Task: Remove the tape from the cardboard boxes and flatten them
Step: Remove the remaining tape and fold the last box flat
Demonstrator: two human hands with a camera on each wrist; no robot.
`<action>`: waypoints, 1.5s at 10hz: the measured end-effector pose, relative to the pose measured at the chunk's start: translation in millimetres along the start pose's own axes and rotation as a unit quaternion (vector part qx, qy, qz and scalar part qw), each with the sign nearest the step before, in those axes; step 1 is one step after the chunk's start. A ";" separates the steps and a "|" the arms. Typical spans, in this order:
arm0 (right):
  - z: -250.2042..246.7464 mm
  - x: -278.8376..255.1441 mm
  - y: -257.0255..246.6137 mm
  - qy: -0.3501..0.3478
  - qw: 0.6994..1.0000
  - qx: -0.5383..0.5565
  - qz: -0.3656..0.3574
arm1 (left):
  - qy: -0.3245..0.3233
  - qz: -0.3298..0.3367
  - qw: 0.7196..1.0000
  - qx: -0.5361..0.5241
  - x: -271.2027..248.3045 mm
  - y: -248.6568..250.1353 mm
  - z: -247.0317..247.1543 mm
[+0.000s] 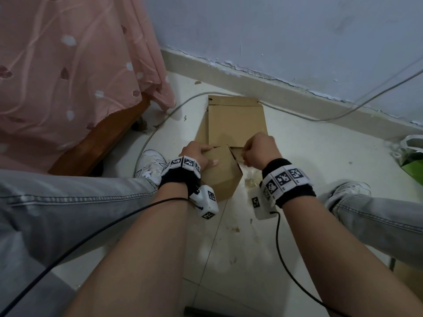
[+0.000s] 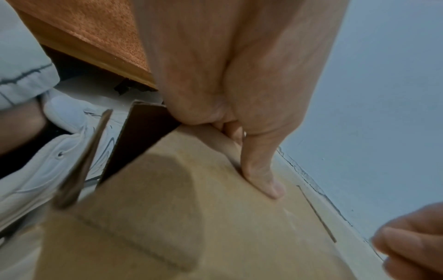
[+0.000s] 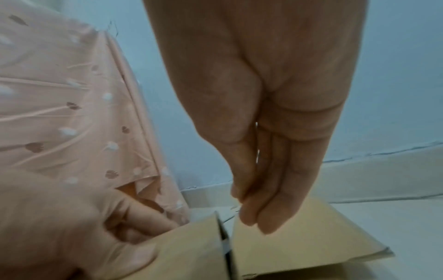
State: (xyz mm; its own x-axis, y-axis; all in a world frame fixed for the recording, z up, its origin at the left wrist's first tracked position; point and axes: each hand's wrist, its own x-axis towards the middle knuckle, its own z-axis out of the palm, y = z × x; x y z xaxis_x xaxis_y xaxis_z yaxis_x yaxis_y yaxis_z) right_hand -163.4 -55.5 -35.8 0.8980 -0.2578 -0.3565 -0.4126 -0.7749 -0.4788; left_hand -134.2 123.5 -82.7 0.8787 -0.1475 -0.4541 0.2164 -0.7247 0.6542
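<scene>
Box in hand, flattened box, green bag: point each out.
Box [image 1: 220,177], head view, near side face.
Flattened box [image 1: 235,124], head view, middle of top panel.
Green bag [image 1: 413,161], head view, green part at right edge.

Right hand [image 1: 259,149] hides any tape (blurred at wrist).

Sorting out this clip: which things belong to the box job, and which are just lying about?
Job: box, held by left hand; right hand pinching at its edge; flattened cardboard.
Lying about: cable, green bag, pink bedcover.
</scene>
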 end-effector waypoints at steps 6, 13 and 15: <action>37.7 12.7 73.3 0.030 0.995 0.027 0.088 | -0.009 -0.002 1.000 -0.014 -0.2 -2.0 -0.4; 31.5 7.1 55.7 -0.118 0.978 -0.156 0.066 | -0.005 0.008 1.000 -0.017 5.9 -6.9 2.7; 21.4 2.8 31.0 0.022 0.998 -0.052 0.018 | -0.001 0.008 1.000 -0.012 6.0 -6.9 3.1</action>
State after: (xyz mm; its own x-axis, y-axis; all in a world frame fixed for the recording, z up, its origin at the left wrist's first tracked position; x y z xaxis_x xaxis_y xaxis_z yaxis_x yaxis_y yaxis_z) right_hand -176.9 -68.0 -68.9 0.8894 -0.3108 -0.3351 -0.4295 -0.8192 -0.3801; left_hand -131.7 125.5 -91.8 0.8816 -0.1607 -0.4438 0.2120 -0.7054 0.6764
